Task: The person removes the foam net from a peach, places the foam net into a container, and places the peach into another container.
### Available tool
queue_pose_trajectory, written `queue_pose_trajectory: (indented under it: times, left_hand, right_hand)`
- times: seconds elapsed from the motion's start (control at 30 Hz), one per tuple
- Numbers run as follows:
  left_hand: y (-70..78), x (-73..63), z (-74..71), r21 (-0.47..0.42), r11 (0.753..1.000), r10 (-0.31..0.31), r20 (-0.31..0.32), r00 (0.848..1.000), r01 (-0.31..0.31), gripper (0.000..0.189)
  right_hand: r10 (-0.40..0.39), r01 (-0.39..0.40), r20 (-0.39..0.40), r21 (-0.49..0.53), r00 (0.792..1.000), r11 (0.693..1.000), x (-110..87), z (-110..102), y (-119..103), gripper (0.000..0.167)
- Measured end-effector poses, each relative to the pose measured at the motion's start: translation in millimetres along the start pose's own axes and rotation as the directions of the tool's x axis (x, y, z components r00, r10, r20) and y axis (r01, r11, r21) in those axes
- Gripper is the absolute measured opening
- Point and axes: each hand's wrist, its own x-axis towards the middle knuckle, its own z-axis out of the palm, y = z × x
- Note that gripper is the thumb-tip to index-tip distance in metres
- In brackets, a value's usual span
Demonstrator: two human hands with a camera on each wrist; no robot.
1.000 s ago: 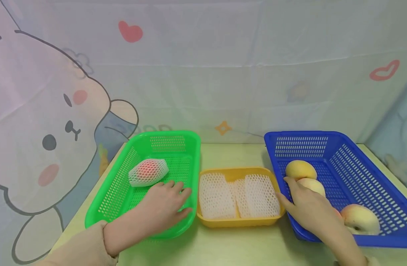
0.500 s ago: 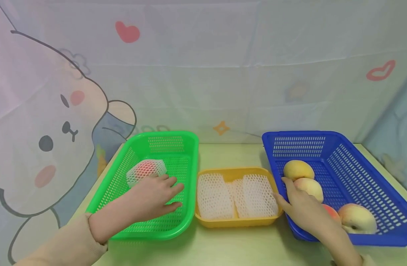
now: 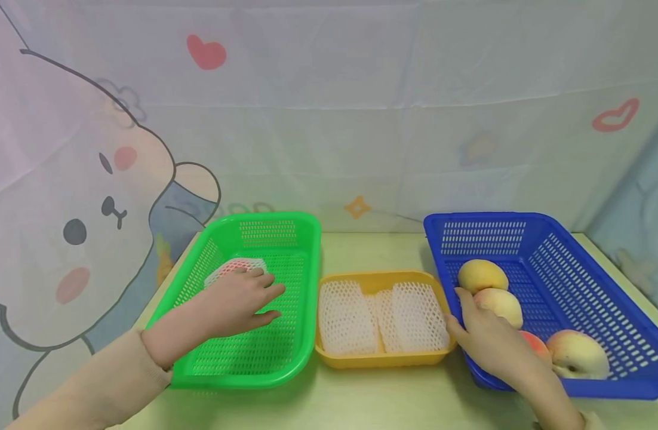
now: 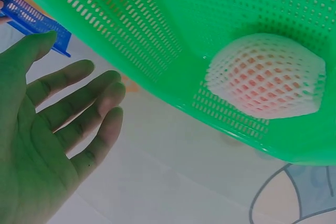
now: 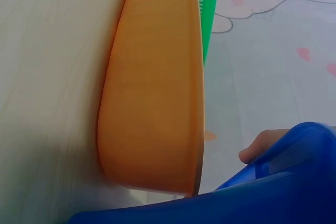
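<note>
My left hand (image 3: pixel 237 301) hovers over the green basket (image 3: pixel 307 280), palm down and fingers spread loosely, holding nothing. Under and behind it lies a peach in a white foam net (image 4: pixel 266 77), partly covered by the hand in the head view. In the left wrist view a gap shows between the fingers and that peach. My right hand (image 3: pixel 492 343) rests at the near left rim of the blue basket (image 3: pixel 624 298), index finger stretched forward beside a pale peach (image 3: pixel 501 306) and thumb pointing toward the yellow tray. Its other fingers are hidden.
Between the baskets stands the yellow tray (image 3: pixel 383 359) with white foam nets (image 3: pixel 347 316) in it. The blue basket also holds a yellow fruit (image 3: pixel 482 276), a reddish peach (image 3: pixel 535 345) and a pale peach with a stem hollow (image 3: pixel 578 353). A printed cloth (image 3: pixel 329 119) hangs behind.
My left hand has drawn back leftward and up over the green basket, covering more of the netted peach. My right hand stays at the blue rim. The view shifted slightly.
</note>
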Motion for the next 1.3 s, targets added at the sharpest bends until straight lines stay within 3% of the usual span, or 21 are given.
queue_pose_trajectory:
  times: [0.17,0.33,0.6,0.9,1.3]
  left_hand:
    - [-11.3,0.1,7.4,0.045,0.999,0.004,-0.028,1.0,-0.002,0.029]
    - [-21.5,0.4,14.4,-0.012,1.0,0.004,-0.027,1.0,-0.005,0.026]
    - [-31.6,-2.7,22.7,-0.037,0.998,-0.05,0.008,0.999,0.05,0.023]
    - [-44.2,-3.1,36.9,-0.097,0.992,-0.08,-0.023,0.997,0.078,0.018]
    - [-53.5,-2.9,51.9,-0.116,0.978,-0.171,0.044,0.984,0.175,0.027]
  right_hand:
    - [0.011,-0.011,0.028,0.003,1.0,1.0,-0.7,0.2,-1.6,0.065]
    - [0.021,-0.021,0.033,0.012,0.999,1.0,-1.3,0.4,-3.4,0.066]
    - [0.029,-0.03,0.038,0.024,0.999,0.999,0.0,1.5,-1.7,0.068]
    - [0.048,-0.05,0.052,0.04,0.998,0.998,0.0,5.1,3.1,0.07]
    - [0.043,-0.047,0.06,0.064,0.997,0.997,0.4,4.5,3.2,0.07]
